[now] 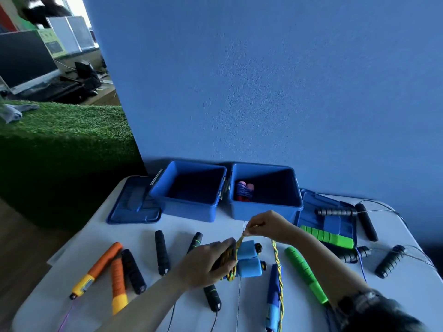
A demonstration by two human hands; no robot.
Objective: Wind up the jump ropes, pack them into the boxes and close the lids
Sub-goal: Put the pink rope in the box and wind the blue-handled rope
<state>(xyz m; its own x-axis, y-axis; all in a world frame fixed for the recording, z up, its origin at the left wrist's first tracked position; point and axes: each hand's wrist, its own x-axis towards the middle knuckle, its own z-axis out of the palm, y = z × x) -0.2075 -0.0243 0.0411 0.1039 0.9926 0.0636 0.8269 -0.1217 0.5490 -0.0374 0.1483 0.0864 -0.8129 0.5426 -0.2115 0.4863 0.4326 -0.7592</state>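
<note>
My left hand (211, 262) grips a pair of light blue foam jump-rope handles (248, 258) held side by side above the table. A yellow and blue braided rope (277, 267) is wrapped around them. My right hand (268, 225) pinches that rope just above the handles, and the loose end hangs down toward the table's front edge. Two open blue boxes stand at the back: the left box (189, 208) looks empty, the right box (266, 212) holds a wound rope with pink handles (244, 190).
Box lids lie flat: one (134, 202) left of the boxes, one (321, 212) on the right under green and black handles. Orange handles (105, 264), black handles (161, 252), green handles (304, 271) and a blue-handled rope (273, 298) lie scattered on the white table.
</note>
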